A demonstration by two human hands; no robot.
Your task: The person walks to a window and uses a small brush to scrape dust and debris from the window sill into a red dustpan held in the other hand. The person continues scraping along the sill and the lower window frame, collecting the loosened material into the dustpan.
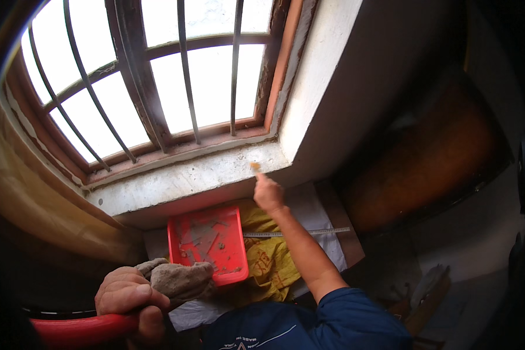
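At the lower left, my left hand (127,291) grips a red rounded bar (81,329), cut off by the picture's edge. A grey, dirty cloth (181,279) bunches against its fingers, overlapping the near corner of a red plastic tray (241,258). Grey debris and flat scraps lie in that tray. My right hand (269,194) reaches out over the right end of a worn white windowsill (192,175). From its fingers a small yellowish-tipped tool, perhaps a brush (255,166), points at the sill; blur hides whether it touches.
A barred window (166,78) with a reddish-brown frame rises behind the sill. Beneath my right arm lie a yellow woven sack (267,262) and a measuring strip (319,231). A tan curtain (39,188) hangs left. An orange-brown panel (428,166) stands right.
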